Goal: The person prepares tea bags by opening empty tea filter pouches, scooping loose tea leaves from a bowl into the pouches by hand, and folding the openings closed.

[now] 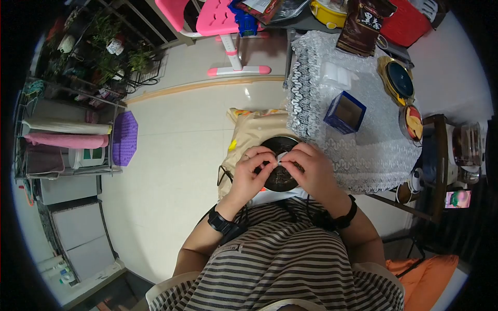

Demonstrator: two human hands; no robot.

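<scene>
Both hands meet over a dark round bowl on my lap, whose contents look dark and cannot be made out. With thumb and fingertips, my left hand pinches one side of a small white piece. From the other side my right hand pinches the same piece, its fingertips almost touching those of the left. What the white piece is made of is too small to tell. Under the bowl lies a beige cloth or bag with yellow patches.
On my right stands a table with a white lace cover, bearing an open blue box, a clear plastic container, a brown packet and a bowl of cut fruit. A pink chair is ahead; a rack stands left.
</scene>
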